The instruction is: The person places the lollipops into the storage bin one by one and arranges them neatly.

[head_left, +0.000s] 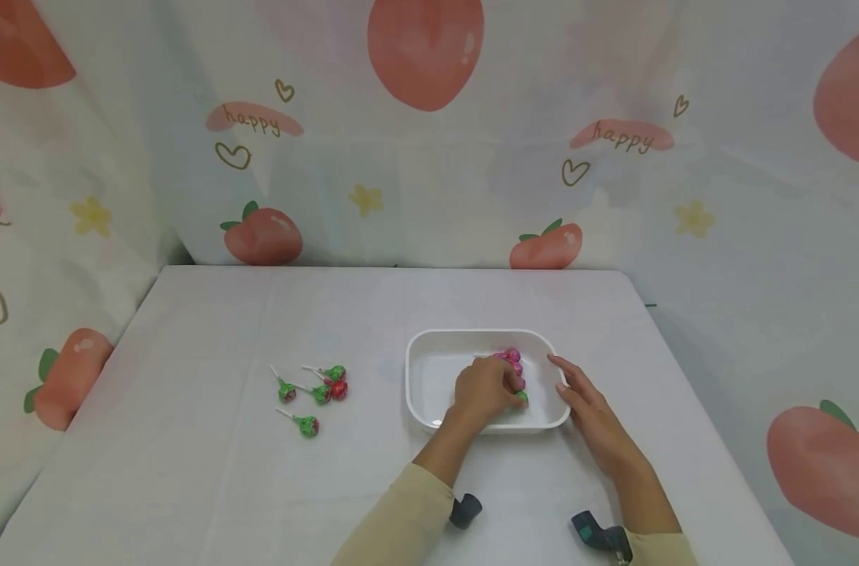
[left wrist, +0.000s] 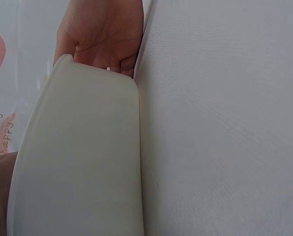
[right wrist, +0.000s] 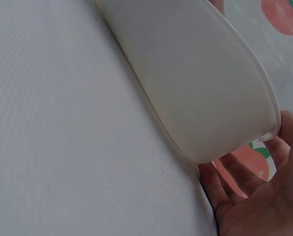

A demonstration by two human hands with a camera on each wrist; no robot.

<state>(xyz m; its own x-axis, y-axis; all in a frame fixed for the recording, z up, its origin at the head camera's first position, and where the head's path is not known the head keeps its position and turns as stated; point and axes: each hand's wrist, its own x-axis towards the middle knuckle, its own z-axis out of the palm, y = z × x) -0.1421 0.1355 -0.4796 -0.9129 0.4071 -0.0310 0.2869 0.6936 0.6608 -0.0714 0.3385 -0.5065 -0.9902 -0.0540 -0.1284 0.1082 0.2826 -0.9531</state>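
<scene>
Lollipops (head_left: 321, 395), four green, one red, lie left of one tray (head_left: 429, 377).

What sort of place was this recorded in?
Probably a makeshift recording booth: fruit-printed fabric hangs behind and beside a white-covered table, and dark devices sit by both wrists.

Beige sleeves (head_left: 399, 519) — dark wrist cameras (head_left: 602, 536)

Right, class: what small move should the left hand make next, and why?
Probably the left hand should release the green-wrapped lollipop it seems to pinch: that lollipop is already inside the white tray, near pink-wrapped lollipops; the right hand touches the tray, and other lollipops lie outside on the white tablecloth.
</scene>
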